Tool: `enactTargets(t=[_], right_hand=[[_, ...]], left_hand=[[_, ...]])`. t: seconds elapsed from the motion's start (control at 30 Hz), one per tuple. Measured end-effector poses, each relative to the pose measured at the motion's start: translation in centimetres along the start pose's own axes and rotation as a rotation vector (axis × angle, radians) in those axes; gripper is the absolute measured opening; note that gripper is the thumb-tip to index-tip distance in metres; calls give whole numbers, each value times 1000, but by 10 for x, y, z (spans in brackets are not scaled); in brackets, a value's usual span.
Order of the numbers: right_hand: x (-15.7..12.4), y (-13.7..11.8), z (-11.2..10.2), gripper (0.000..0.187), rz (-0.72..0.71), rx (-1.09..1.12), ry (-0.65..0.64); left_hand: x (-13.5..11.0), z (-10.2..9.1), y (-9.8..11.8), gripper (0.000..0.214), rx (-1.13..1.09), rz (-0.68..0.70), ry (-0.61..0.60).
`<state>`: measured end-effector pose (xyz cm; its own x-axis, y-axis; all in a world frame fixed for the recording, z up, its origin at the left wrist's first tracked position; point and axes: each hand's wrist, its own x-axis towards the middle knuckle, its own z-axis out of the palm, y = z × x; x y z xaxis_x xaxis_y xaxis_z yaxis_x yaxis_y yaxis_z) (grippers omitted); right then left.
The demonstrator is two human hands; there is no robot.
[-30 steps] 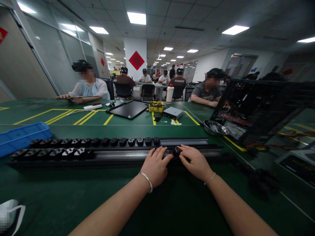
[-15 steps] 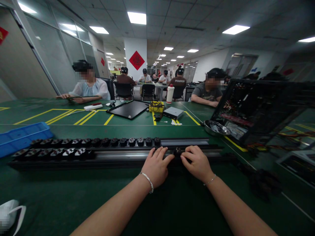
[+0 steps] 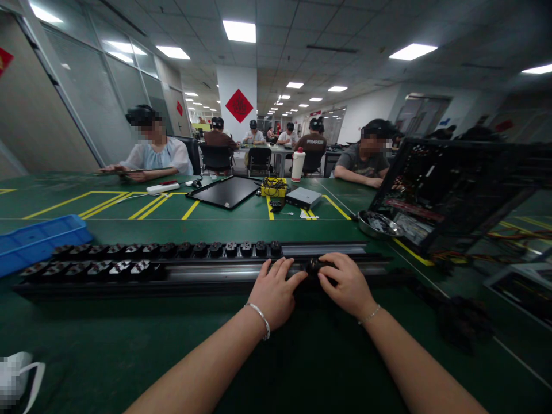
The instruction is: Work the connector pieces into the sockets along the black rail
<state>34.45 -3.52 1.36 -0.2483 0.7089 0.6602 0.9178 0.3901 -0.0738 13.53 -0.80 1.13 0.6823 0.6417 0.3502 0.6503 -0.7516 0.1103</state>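
Two long black power tracks with silvery channels lie side by side, the front one (image 3: 211,272) nearer me. Rows of black socket modules (image 3: 97,268) sit along both tracks at the left. My left hand (image 3: 276,290) lies over the front track, its fingers bent across the channel and its thumb pointing right. Close to that thumb is a small dark socket module (image 3: 313,265), partly covered by fingers. My right hand (image 3: 345,284) pinches this module from the right, at the front track. Its underside is hidden.
A blue crate (image 3: 41,241) stands at the left. Behind the tracks lie a dark panel (image 3: 230,191), a yellow box (image 3: 275,187) of cables and a grey drive (image 3: 304,197). At the right are a metal bowl (image 3: 379,224) and an open computer case (image 3: 448,195). Two co-workers sit opposite.
The module in my right hand has turned or tilted slightly, showing more of its top. My right fingers have shifted a little; my left hand stays nearly in place.
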Motion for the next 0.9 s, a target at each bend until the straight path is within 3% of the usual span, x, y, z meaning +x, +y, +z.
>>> enactTargets(t=[0.27,0.7,0.9], right_hand=[[-2,10,-10,20,27,25,-219],[-5,10,-8,19,11,15,-213],[-13,8,-11,30,-12,-58,-296]], left_hand=[[0,0,0,54,3,1,-19],[13,0,13,39,39,-69,-13],[13,3,15,40,21,-57,0]])
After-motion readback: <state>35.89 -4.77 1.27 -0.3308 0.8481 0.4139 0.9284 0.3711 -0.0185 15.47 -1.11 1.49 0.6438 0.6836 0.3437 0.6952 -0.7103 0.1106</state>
